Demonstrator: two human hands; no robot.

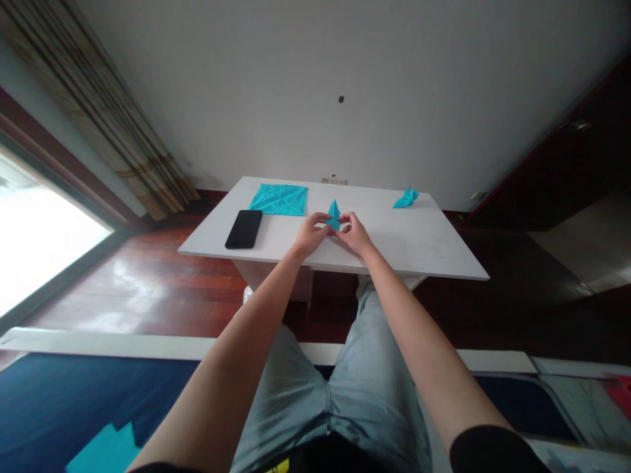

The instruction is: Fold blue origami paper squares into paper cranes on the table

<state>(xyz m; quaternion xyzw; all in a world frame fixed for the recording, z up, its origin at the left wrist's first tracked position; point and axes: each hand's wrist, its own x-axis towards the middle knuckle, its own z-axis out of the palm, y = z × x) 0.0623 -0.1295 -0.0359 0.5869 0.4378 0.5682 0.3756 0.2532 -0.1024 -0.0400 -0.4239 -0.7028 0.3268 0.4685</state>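
Note:
Near the front middle of the white table (394, 246), a small piece of folded blue paper (334, 213) points away from me with a narrow tip. My left hand (312, 233) pinches its left side, fingers closed on the paper. On the opposite side my right hand (355, 233) grips the lower right part between thumb and fingers. The fingers hide some of the lower folds. A creased blue paper sheet (279, 199) lies flat at the back left. Toward the right rear corner rests a folded blue paper figure (407, 198).
A black phone or tablet (244, 229) lies on the table's left side. More blue paper (106, 452) is on the dark blue surface beside me at lower left. Behind the table stands a wall with a socket strip (334, 181); a curtain (106, 98) hangs left.

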